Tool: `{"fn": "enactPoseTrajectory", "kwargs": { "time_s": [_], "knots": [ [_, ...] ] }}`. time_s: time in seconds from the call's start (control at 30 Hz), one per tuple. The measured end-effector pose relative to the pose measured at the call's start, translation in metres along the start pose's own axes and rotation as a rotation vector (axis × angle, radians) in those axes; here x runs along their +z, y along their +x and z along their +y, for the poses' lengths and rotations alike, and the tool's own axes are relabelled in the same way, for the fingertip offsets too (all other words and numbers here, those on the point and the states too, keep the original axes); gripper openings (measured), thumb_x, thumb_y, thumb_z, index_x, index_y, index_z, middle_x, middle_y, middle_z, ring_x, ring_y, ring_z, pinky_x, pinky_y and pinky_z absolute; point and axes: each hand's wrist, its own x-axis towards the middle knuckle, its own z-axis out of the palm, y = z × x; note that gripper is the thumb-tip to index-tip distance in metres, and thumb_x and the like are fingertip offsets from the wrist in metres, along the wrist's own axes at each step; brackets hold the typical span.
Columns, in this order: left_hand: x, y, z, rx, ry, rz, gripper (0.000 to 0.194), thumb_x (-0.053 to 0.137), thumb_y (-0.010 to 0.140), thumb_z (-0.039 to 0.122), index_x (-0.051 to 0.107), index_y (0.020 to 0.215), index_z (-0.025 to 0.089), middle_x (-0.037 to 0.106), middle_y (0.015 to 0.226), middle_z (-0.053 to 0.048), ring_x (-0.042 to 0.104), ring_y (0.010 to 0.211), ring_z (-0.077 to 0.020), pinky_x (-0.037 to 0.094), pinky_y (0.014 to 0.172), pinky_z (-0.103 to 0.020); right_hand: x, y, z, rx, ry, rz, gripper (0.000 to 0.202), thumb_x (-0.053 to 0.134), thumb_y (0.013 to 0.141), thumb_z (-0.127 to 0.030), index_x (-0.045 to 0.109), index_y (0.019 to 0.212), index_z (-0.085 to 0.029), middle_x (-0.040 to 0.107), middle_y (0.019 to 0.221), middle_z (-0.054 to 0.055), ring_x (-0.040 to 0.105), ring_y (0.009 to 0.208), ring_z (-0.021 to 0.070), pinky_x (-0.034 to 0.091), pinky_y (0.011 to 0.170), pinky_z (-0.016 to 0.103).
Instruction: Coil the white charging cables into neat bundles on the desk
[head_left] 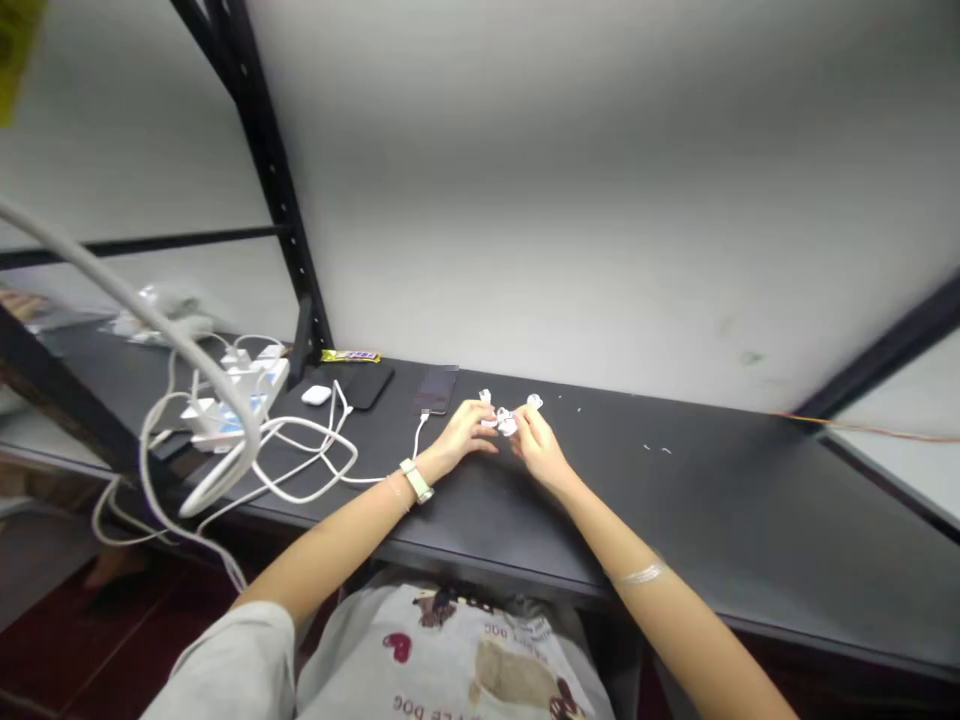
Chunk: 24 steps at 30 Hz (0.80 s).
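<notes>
Near the middle of the black shelf, my left hand [466, 432] and my right hand [536, 445] meet at a small white object [505, 422]. The fingertips of my right hand are closed on its right side, while my left fingers press at its left side. Its exact shape is too small to make out. Another small white piece [485, 396] sits just behind my left fingers, and one more [534, 401] lies behind my right hand.
A phone [436, 389] with a white cable, a black flat item [369, 384], a white case [316, 395] and a yellow wrapper [350, 356] lie left. Farther left are a power strip [241, 405] and looping white cables. Small white scraps [665, 450] lie to the right.
</notes>
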Motion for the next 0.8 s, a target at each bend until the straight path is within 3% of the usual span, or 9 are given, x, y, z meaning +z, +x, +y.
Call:
{"fn": "enactPoseTrajectory", "kwargs": {
  "time_s": [0.1,0.2,0.37,0.57,0.67,0.8],
  "knots": [
    [-0.003,-0.001,0.003,-0.142,-0.072,-0.144,0.032,0.048,0.084,0.046,0.057,0.082,0.015,0.057,0.066,-0.002,0.059,0.057,-0.0126,0.051,0.049,-0.025,-0.004,-0.002,-0.009,-0.066,-0.085,0.031,0.024,0.049,0.088,-0.038,0.044,0.07,-0.022,0.041,0.063,-0.002,0.038,0.057,0.0143,0.035,0.056,0.027],
    [-0.002,-0.004,0.005,-0.188,-0.134,-0.201,0.03,0.062,0.076,0.043,0.056,0.082,0.014,0.058,0.068,-0.002,0.06,0.059,-0.013,0.052,0.051,-0.026,-0.007,-0.003,-0.014,-0.096,-0.122,0.032,0.021,0.049,0.086,-0.032,0.047,0.069,-0.021,0.044,0.067,0.0,0.04,0.063,0.0162,0.036,0.063,0.03],
    [0.001,-0.003,0.002,-0.111,-0.183,-0.128,0.038,0.075,0.066,0.036,0.053,0.09,0.016,0.057,0.078,-0.001,0.059,0.067,-0.0111,0.052,0.058,-0.025,-0.006,0.0,-0.006,-0.042,-0.08,0.001,0.023,0.05,0.089,-0.033,0.048,0.07,-0.019,0.044,0.064,-0.003,0.04,0.057,0.0119,0.036,0.054,0.025],
    [0.001,-0.002,0.0,-0.01,-0.13,-0.024,0.036,0.08,0.06,0.029,0.057,0.083,0.015,0.059,0.081,0.001,0.057,0.074,-0.01,0.049,0.064,-0.021,-0.009,0.007,0.012,0.098,0.043,-0.118,0.03,0.046,0.094,-0.039,0.055,0.081,-0.013,0.046,0.059,-0.007,0.037,0.039,0.0034,0.033,0.038,0.016],
    [0.002,-0.001,-0.002,-0.042,-0.128,0.001,0.038,0.081,0.058,0.029,0.058,0.084,0.014,0.06,0.08,0.0,0.058,0.071,-0.0106,0.05,0.061,-0.023,-0.013,0.009,0.014,0.113,0.032,-0.136,0.029,0.048,0.094,-0.038,0.056,0.082,-0.013,0.049,0.06,-0.007,0.04,0.04,0.0034,0.035,0.038,0.016],
    [0.0,0.001,-0.008,-0.148,-0.156,0.04,0.04,0.079,0.062,0.034,0.056,0.089,0.013,0.062,0.076,-0.002,0.06,0.062,-0.0112,0.052,0.054,-0.025,-0.013,0.005,0.007,0.067,-0.082,-0.059,0.035,0.04,0.095,-0.044,0.053,0.08,-0.015,0.044,0.057,-0.007,0.037,0.04,0.0051,0.031,0.038,0.018]
  ]
}}
